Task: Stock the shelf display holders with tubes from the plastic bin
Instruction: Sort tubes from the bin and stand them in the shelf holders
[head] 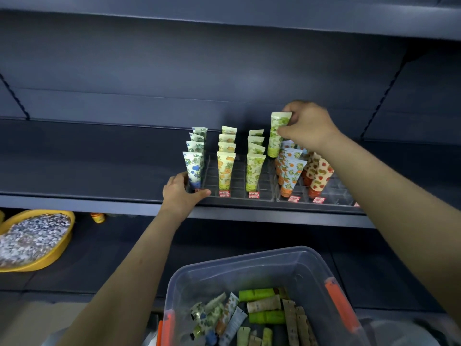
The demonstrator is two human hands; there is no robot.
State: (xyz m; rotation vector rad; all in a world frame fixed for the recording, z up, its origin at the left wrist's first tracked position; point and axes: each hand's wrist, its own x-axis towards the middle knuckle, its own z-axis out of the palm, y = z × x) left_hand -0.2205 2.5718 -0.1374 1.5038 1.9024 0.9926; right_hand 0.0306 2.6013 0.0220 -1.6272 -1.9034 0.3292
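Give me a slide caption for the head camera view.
Right hand holds a green tube over the holder; left hand grips its front corner.

The shelf [87, 171] is lying bare left of the display holder [212, 176], and open air is reaching from the tube tops to the upper shelf [224, 21]. In the holder the blue-flowered tubes [194, 168], fruit-print tubes [225, 171] and green-print tubes [254, 171] are standing in tight files, with narrow empty lanes running between them. The right hand [309, 126], pinching a green tube [278, 133], is filling the gap just right of the green file. The orange-capped tubes [289, 171] are leaning in and crowding it. The left hand [179, 193] is gripping the holder's front left corner, blocking that side. Below, the plastic bin [249, 265] is sitting open-topped.
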